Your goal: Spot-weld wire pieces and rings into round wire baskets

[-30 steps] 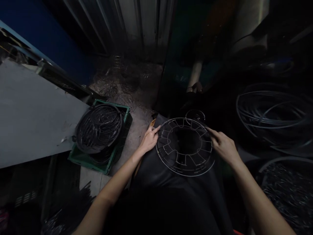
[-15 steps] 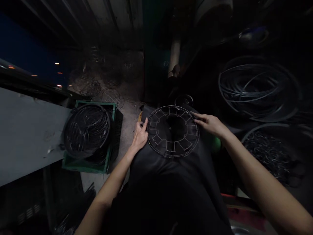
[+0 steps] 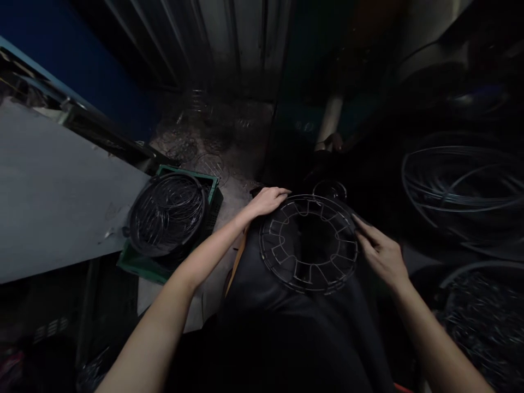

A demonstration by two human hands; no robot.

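Left hand [image 3: 268, 200] on wire guard [image 3: 308, 244] rim, right hand [image 3: 379, 251] opposite

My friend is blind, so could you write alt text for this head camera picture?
Two bare hands hold a round wire frame on a dark lap: left hand at its far-left rim, right hand at its right rim. A green crate of coiled wire rings sits left.

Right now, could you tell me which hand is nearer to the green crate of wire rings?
Left. The left hand rests on the wire frame's far-left rim, toward the green crate; the right hand touches the frame's opposite edge.
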